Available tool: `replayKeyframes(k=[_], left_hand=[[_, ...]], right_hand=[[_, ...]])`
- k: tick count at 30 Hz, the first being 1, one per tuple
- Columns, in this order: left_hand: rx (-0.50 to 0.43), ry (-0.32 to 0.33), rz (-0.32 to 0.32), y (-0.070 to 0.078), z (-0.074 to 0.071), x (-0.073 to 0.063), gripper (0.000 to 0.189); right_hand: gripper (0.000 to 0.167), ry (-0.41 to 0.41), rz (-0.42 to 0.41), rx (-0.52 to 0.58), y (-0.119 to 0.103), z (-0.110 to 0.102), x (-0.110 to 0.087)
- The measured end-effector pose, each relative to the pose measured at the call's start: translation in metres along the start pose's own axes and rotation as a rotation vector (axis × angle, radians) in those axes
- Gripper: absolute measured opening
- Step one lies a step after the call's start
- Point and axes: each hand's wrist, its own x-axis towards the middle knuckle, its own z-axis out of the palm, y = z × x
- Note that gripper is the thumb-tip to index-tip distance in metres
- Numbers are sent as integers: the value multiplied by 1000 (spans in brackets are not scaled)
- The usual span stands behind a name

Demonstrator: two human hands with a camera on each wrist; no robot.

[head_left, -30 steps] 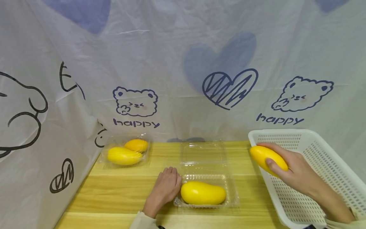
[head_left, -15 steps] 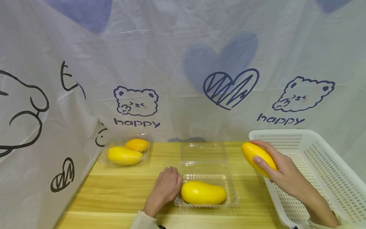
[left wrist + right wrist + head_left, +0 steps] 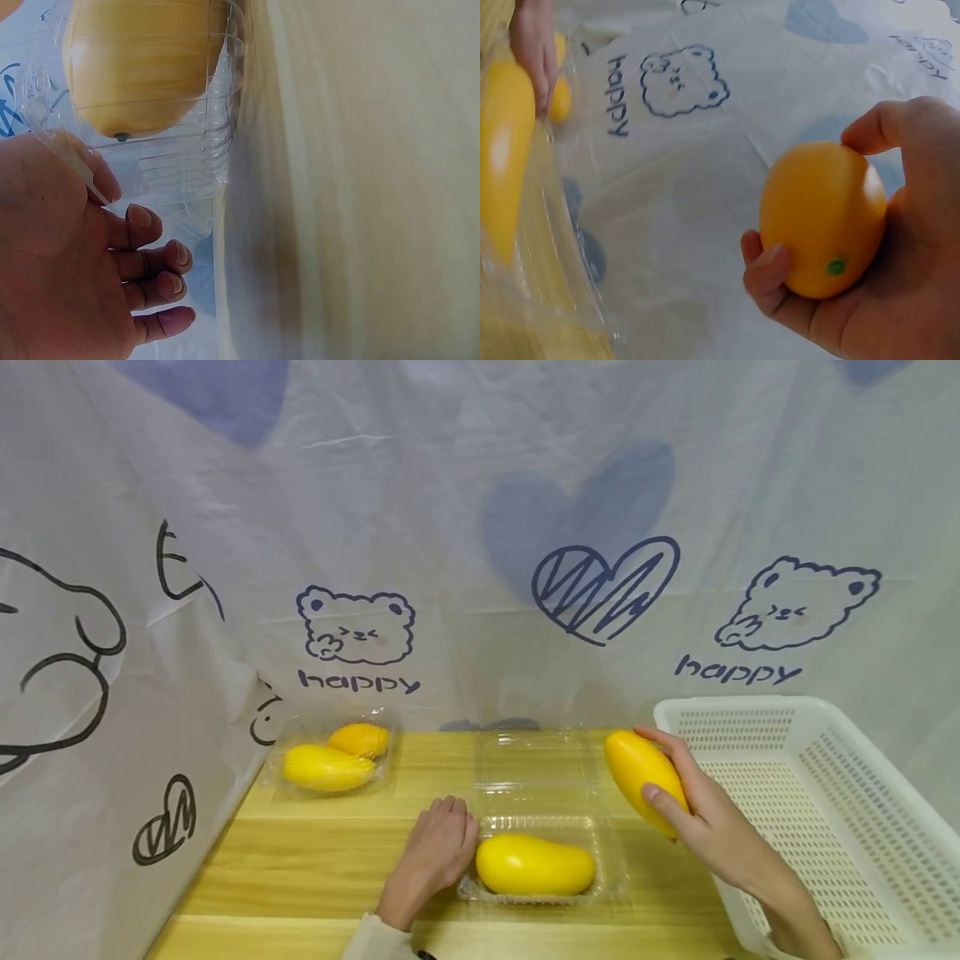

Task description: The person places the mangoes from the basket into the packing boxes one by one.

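In the head view my right hand (image 3: pixel 712 831) grips a yellow-orange mango (image 3: pixel 643 781) in the air, left of the white basket. The right wrist view shows a small green stem spot on that mango (image 3: pixel 821 217), with thumb and fingers curled round it. My left hand (image 3: pixel 438 847) is at the left rim of an open clear plastic clamshell box (image 3: pixel 551 822). The left wrist view shows the box's rim between thumb and forefinger of the hand (image 3: pixel 82 247), the other fingers loosely bent. One big yellow mango (image 3: pixel 534 865) lies inside the box, whose lid leans back.
Back left stands a second clear box (image 3: pixel 386 781) with two yellow mangoes (image 3: pixel 327 768) inside. A white perforated basket (image 3: pixel 817 760) fills the right side. Behind the wooden table (image 3: pixel 300 868) hangs a printed white cloth (image 3: pixel 480 560), which also runs along the left.
My right hand has carried the mango leftward from over the basket's edge toward the open box, and the mango has turned a little more upright. The left hand stays where it was.
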Motion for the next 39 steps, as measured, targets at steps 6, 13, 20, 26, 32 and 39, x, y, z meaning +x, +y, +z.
replayKeyframes(k=[6,13,20,26,32,39], left_hand=[[-6,6,-1,0,1,-1,26],[-11,-15,-1,1,1,0,26],[-11,-8,4,1,2,2,26],[-9,-8,10,1,2,1,26],[-8,-5,10,1,1,0,27],[-20,9,7,3,1,0,25]], right_hand=[[68,23,16,-3,-5,12,1],[70,54,73,45,-2,21,4],[71,87,76,46,3,30,14],[73,87,87,79,4,34,21],[71,77,115,88,9,41,24],[71,84,72,-33,19,48,26]])
